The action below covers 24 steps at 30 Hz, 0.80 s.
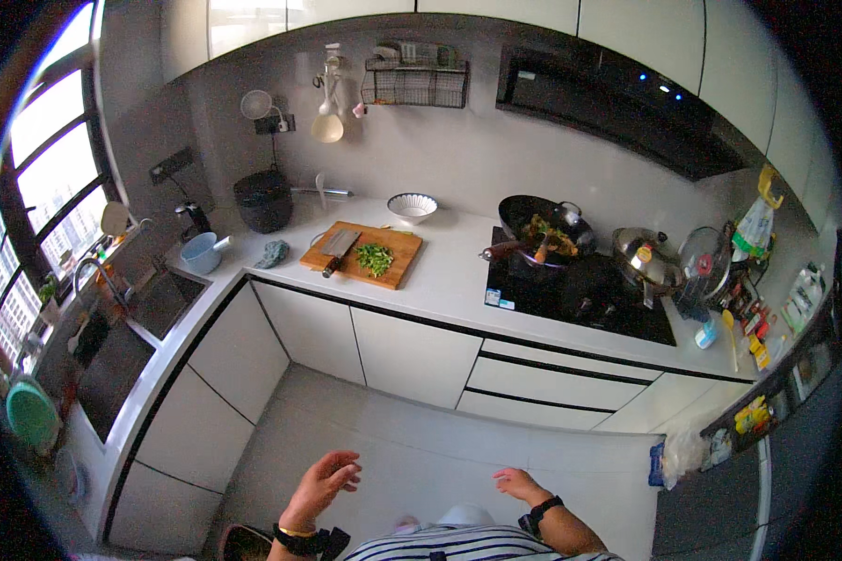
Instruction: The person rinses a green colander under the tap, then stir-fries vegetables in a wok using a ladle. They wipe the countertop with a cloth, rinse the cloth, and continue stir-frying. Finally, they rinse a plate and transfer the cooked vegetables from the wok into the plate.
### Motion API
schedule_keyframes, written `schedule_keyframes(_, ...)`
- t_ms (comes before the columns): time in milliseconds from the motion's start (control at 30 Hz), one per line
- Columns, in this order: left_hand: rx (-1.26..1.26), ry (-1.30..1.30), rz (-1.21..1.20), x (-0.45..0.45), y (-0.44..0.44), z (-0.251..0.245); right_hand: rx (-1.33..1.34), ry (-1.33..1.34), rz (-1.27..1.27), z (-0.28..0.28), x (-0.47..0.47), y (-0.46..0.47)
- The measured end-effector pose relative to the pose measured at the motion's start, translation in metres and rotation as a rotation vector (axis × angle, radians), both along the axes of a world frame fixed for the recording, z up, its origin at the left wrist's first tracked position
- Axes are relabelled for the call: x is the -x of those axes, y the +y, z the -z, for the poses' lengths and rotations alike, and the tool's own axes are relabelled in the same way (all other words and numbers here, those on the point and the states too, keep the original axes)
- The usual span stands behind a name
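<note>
My left hand (321, 485) hangs over the floor at bottom centre, fingers loosely curled and apart, holding nothing. To its right, my right hand (518, 484) is also empty and held before my body. Beyond them on the counter is a wooden cutting board (405, 259) with a cleaver (340, 247) and chopped green vegetables (374, 259). Behind the board stands a white patterned bowl (412, 206). A dark wok (516, 210) with food in it rests on the black cooktop (547, 291), its wooden handle pointing left.
A lidded metal pan (644, 256) and a glass lid (704, 263) are at the right. A blue basin (201, 254), a cloth (274, 253) and a black appliance (263, 201) stand left of the board. The sink (116, 379) is under the window. A bin (245, 543) stands on the floor.
</note>
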<state>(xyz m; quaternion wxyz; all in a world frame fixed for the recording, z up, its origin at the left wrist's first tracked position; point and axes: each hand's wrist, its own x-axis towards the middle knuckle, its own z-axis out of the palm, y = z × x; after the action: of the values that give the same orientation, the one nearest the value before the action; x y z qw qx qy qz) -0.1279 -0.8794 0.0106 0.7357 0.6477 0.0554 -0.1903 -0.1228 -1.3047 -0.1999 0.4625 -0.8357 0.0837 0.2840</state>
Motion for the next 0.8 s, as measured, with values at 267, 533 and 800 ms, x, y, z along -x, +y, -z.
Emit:
schedule_keyframes(267,-0.022,-0.022,0.055,-0.11,0.007,0.011,-0.118,0.082,-0.164,0.011,-0.12,0.025)
schedule_keyframes(533,-0.023,-0.017,-0.141,-0.216,0.033,0.001,-0.28,-0.209,-0.34,-0.06,-0.33,0.11)
schedule_keyframes(800,0.1,0.071,-0.276,-0.268,0.055,0.024,-0.614,-0.181,-0.219,-0.14,-0.497,0.194)
